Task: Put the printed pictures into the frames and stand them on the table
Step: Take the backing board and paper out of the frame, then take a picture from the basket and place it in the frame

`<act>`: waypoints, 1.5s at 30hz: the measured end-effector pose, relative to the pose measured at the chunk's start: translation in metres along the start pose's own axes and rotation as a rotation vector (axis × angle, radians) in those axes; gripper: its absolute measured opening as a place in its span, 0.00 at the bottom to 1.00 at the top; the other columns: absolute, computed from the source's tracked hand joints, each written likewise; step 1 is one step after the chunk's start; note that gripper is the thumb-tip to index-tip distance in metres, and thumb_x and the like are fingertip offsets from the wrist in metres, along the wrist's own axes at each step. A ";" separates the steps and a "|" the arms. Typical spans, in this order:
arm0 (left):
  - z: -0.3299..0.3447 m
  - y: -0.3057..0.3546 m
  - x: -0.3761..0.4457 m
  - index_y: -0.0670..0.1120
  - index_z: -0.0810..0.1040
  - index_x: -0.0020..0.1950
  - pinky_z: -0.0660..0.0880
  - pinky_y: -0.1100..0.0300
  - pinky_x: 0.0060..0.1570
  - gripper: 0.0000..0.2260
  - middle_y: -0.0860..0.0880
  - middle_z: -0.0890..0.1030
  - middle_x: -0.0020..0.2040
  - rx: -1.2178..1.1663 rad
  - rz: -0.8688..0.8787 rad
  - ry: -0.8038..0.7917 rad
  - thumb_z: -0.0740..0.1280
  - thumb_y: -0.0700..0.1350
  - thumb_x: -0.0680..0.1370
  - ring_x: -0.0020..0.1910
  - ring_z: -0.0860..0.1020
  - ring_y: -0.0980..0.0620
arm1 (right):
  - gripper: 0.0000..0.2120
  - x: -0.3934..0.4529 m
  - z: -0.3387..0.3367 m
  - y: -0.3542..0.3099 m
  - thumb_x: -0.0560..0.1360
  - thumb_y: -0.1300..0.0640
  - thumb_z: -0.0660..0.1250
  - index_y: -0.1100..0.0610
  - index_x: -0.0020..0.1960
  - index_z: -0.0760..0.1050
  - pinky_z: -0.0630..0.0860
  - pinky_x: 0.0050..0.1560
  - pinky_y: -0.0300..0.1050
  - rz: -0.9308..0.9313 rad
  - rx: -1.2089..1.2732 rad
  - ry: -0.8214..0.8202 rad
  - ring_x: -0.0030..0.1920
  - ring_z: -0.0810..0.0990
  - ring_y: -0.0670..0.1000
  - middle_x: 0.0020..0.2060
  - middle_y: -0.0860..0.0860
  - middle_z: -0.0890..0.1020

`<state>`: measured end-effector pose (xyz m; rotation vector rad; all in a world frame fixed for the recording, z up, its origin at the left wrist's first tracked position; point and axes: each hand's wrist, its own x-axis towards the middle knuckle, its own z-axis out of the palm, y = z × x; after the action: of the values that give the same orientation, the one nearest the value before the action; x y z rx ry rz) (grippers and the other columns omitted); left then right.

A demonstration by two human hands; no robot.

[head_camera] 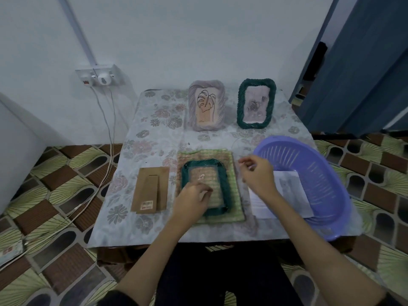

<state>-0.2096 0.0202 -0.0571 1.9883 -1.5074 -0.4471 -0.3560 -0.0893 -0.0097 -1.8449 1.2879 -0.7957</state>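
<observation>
Green rope-edged frame (204,186) lies flat and empty on the woven mat (234,173) in front of us, glass showing the mat beneath. Our left hand (192,200) rests on its near-left corner, fingers curled onto the rim. Our right hand (257,173) hovers just right of the mat, thumb and forefinger pinched together; what they hold is too small to tell. Behind it a printed picture (287,191) lies in the purple basket (318,171). A brown backing board (150,191) lies left of the mat. Two filled frames, lilac (206,106) and dark green (256,103), stand upright at the table's far edge
</observation>
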 end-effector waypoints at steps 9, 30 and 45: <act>0.058 0.101 0.028 0.43 0.71 0.67 0.78 0.62 0.40 0.19 0.42 0.82 0.50 -0.539 -0.329 -0.326 0.64 0.50 0.79 0.39 0.81 0.52 | 0.09 0.027 -0.103 0.094 0.78 0.54 0.62 0.61 0.47 0.72 0.67 0.41 0.45 0.304 -0.911 -0.443 0.45 0.78 0.57 0.45 0.58 0.77; 0.063 0.105 0.030 0.44 0.68 0.70 0.73 0.54 0.53 0.22 0.49 0.75 0.55 -0.525 -0.387 -0.180 0.66 0.49 0.78 0.53 0.75 0.49 | 0.07 0.018 -0.125 0.108 0.75 0.60 0.65 0.64 0.42 0.74 0.71 0.37 0.47 0.192 -0.804 -0.018 0.40 0.76 0.59 0.39 0.58 0.78; -0.007 0.122 0.008 0.44 0.77 0.58 0.77 0.52 0.47 0.18 0.46 0.81 0.52 -1.180 -0.582 -0.256 0.57 0.57 0.80 0.47 0.80 0.47 | 0.05 -0.034 -0.065 -0.020 0.75 0.61 0.67 0.58 0.42 0.81 0.74 0.46 0.40 -0.037 0.081 -0.342 0.40 0.79 0.46 0.37 0.51 0.83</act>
<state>-0.2941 -0.0071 0.0267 1.3276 -0.4439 -1.4598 -0.4088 -0.0670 0.0395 -1.8485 0.9925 -0.5136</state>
